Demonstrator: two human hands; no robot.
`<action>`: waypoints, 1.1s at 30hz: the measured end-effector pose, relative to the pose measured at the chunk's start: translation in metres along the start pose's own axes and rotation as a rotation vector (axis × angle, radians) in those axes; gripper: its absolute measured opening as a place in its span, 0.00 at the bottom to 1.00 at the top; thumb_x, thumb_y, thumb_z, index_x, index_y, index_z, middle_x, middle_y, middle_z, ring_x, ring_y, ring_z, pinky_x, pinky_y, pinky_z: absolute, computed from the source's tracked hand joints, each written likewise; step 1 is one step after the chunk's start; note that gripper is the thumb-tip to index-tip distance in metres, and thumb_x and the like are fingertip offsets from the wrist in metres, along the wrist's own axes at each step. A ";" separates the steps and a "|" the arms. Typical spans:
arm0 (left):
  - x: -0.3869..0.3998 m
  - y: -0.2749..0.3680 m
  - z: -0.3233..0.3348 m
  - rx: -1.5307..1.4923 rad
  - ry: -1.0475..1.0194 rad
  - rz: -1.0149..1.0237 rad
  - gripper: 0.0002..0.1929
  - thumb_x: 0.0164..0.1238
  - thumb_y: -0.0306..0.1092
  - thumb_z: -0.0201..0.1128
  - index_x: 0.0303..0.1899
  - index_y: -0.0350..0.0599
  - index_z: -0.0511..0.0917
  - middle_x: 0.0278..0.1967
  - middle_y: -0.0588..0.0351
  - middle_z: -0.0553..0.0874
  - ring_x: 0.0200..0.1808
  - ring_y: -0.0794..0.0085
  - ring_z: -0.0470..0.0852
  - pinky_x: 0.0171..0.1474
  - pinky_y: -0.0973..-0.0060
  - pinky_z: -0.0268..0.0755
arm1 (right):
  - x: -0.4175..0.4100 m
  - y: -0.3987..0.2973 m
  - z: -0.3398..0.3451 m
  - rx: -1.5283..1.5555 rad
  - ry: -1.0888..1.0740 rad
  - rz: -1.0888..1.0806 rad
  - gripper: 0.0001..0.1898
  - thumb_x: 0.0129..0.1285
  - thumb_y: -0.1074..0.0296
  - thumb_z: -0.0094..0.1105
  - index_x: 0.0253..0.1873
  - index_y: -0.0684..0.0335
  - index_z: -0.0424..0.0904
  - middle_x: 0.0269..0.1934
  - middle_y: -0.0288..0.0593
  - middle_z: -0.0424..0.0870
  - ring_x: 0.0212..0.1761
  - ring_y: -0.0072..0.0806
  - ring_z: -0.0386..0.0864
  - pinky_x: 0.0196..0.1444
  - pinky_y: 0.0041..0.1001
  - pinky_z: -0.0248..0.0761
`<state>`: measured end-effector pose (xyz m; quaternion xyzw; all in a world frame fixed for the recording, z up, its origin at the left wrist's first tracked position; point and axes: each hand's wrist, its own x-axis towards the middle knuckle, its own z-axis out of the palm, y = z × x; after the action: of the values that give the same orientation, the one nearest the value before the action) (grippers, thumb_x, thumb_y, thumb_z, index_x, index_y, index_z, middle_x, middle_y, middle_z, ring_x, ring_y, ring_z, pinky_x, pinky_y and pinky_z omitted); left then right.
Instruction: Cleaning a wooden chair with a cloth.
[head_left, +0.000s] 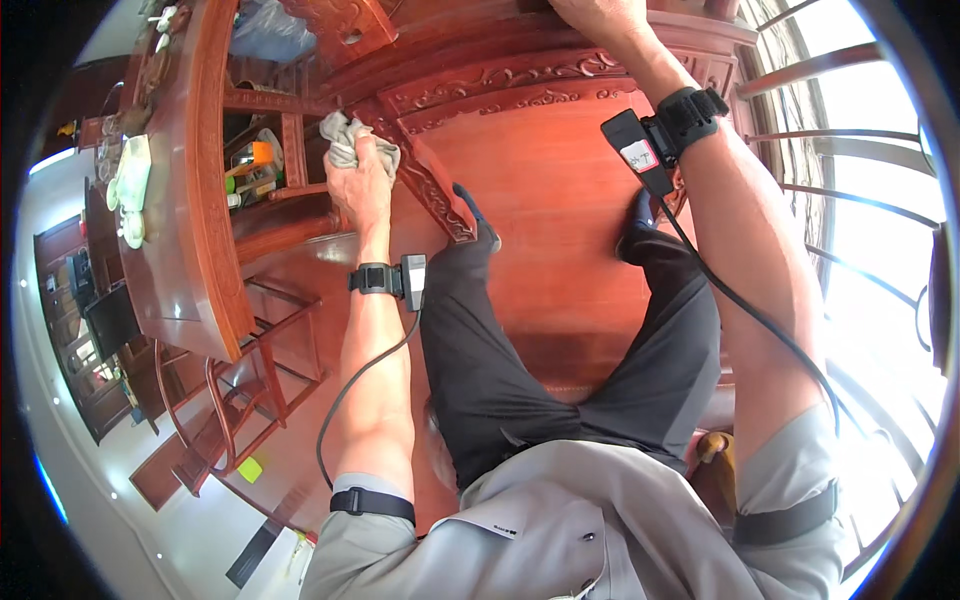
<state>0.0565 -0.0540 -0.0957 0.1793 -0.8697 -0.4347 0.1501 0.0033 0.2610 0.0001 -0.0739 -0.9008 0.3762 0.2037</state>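
My left hand (361, 184) grips a crumpled light grey cloth (346, 146) beside the carved corner of a reddish wooden piece of furniture (439, 176). The cloth bunches above and around the fingers, close to the carved leg. At the top edge of the view, my right hand (604, 16) reaches over the dark red wooden top; its fingers are cut off by the frame, so what it touches cannot be told. Both wrists wear black straps with small cabled devices.
To the left stands a long wooden table (176, 225) bearing a pale green ornament (133, 180). Shelves behind it hold an orange box (260, 153). A wooden chair (225, 405) is at lower left. Metal window bars (840, 135) run along the right. My feet rest between the carved legs.
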 end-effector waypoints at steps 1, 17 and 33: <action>-0.004 -0.003 -0.001 0.003 0.002 -0.002 0.16 0.70 0.42 0.67 0.45 0.36 0.81 0.37 0.52 0.87 0.36 0.70 0.84 0.45 0.68 0.76 | 0.000 0.001 0.001 -0.003 0.019 -0.015 0.27 0.66 0.46 0.66 0.53 0.67 0.71 0.40 0.58 0.83 0.44 0.54 0.82 0.46 0.45 0.74; -0.063 -0.024 0.022 0.175 0.051 0.520 0.19 0.55 0.33 0.74 0.44 0.37 0.75 0.42 0.43 0.76 0.47 0.48 0.77 0.52 0.53 0.70 | 0.002 0.003 0.001 -0.014 0.030 -0.031 0.28 0.65 0.47 0.68 0.53 0.69 0.74 0.41 0.59 0.84 0.46 0.53 0.83 0.47 0.44 0.75; -0.181 -0.143 0.076 -0.434 -0.021 -0.542 0.17 0.65 0.18 0.56 0.55 0.43 0.70 0.34 0.56 0.82 0.21 0.75 0.80 0.17 0.79 0.70 | -0.002 0.009 0.005 0.021 0.055 -0.070 0.28 0.64 0.48 0.68 0.54 0.67 0.72 0.42 0.59 0.84 0.46 0.54 0.83 0.48 0.45 0.75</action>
<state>0.2116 -0.0004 -0.2745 0.3630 -0.6794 -0.6353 0.0549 0.0032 0.2639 -0.0099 -0.0504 -0.8930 0.3759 0.2423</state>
